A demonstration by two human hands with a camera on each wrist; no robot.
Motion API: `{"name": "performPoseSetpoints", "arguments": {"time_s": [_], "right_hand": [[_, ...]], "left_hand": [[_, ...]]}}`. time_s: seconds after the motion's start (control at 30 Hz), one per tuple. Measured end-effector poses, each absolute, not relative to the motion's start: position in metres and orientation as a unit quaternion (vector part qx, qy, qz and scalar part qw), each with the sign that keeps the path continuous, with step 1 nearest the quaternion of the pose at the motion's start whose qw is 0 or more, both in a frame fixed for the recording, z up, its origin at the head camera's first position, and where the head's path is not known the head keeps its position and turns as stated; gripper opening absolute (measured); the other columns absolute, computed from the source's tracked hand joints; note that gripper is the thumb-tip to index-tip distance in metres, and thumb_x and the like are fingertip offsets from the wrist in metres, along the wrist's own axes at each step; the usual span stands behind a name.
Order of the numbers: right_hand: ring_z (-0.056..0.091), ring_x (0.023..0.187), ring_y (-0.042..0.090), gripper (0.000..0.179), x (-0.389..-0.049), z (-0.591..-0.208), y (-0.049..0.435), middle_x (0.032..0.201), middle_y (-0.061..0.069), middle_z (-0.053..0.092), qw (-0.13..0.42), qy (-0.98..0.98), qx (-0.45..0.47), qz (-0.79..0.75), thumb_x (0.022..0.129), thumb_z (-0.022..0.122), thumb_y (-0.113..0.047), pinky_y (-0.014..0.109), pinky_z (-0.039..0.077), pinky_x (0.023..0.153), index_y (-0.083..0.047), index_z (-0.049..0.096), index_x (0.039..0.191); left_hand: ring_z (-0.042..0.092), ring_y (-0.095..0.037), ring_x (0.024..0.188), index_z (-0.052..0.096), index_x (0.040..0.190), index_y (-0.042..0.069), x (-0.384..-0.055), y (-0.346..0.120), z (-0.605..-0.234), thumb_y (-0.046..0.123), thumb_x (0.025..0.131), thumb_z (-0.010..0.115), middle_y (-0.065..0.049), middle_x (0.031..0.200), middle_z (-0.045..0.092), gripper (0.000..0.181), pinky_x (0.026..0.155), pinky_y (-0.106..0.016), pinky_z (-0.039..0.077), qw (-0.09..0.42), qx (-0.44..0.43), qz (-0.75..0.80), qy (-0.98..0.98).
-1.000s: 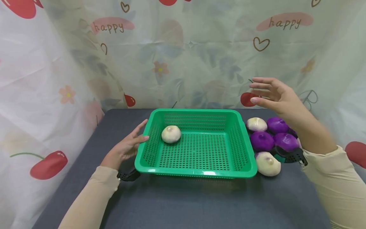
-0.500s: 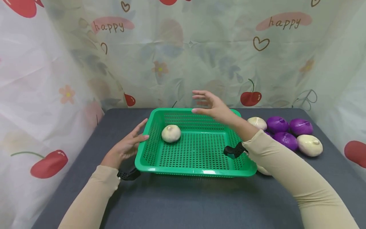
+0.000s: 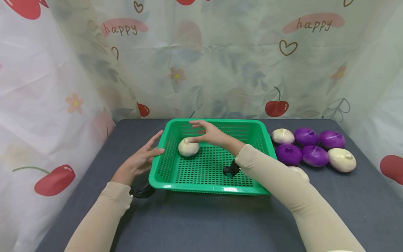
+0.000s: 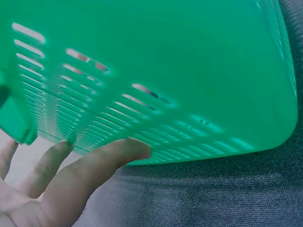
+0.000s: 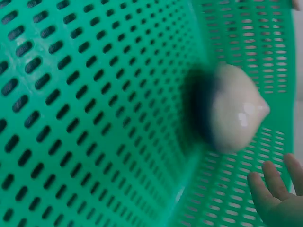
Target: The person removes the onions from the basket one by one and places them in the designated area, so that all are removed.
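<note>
A green plastic basket (image 3: 214, 190) with slotted walls stands on the table. Inside, near its left wall, sits one white turnip (image 3: 188, 147); the right wrist view shows the same turnip (image 5: 236, 111) with a dark underside. My left hand (image 3: 140, 161) rests against the basket's left side, fingers fairly straight. In the left wrist view, its fingertips (image 4: 139, 147) lie at the outer wall. Over the basket reaches my right hand (image 3: 209, 134), its fingers spread and loosely bent just above and right of the turnip. Nothing is held between them.
Right of the basket lie several turnips, some purple side up like this purple turnip (image 3: 315, 155), others white like this white turnip (image 3: 342, 160). My right sleeve (image 3: 280, 178) partly covers one white turnip. A printed curtain (image 3: 214, 70) hangs behind the dark table (image 3: 201, 224).
My right hand has swung left from above the turnips at the right and lowered into the basket beside the white turnip. The left hand and basket have stayed in place.
</note>
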State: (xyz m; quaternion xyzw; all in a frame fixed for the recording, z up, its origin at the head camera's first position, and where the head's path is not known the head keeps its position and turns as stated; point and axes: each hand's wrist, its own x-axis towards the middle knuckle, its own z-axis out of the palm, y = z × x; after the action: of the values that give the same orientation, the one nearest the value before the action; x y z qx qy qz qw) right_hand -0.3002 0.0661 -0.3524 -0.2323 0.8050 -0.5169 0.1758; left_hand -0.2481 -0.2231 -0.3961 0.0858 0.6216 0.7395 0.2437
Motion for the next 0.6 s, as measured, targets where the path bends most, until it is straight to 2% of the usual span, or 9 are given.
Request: {"name": "performPoseSetpoints", "arguments": {"time_s": [0.37, 0.6], "right_hand": [[0.028, 0.143, 0.036, 0.074, -0.309, -0.375, 0.050, 0.157, 0.010, 0.028, 0.204, 0.817, -0.258, -0.474, 0.090, 0.071, -0.018, 0.050, 0.037, 0.109, -0.014, 0.031, 0.152], [0.038, 0.130, 0.032, 0.070, -0.309, -0.391, 0.045, 0.146, 0.015, 0.037, 0.175, 0.861, -0.271, -0.392, 0.087, 0.073, -0.022, 0.045, 0.044, 0.100, -0.012, 0.041, 0.148]], "left_hand": [[0.057, -0.031, 0.120, 0.008, 0.153, 0.044, -0.249, -0.224, -0.396, 0.007, 0.101, 0.050, -0.019, 0.156, 0.022, 0.077, 0.085, -0.051, 0.054, 0.243, 0.089, 0.735, 0.626], [0.060, -0.029, 0.116, 0.008, 0.153, 0.044, -0.248, -0.224, -0.396, 0.006, 0.101, 0.049, -0.019, 0.155, 0.023, 0.077, 0.084, -0.050, 0.054, 0.243, 0.084, 0.738, 0.624]]}}
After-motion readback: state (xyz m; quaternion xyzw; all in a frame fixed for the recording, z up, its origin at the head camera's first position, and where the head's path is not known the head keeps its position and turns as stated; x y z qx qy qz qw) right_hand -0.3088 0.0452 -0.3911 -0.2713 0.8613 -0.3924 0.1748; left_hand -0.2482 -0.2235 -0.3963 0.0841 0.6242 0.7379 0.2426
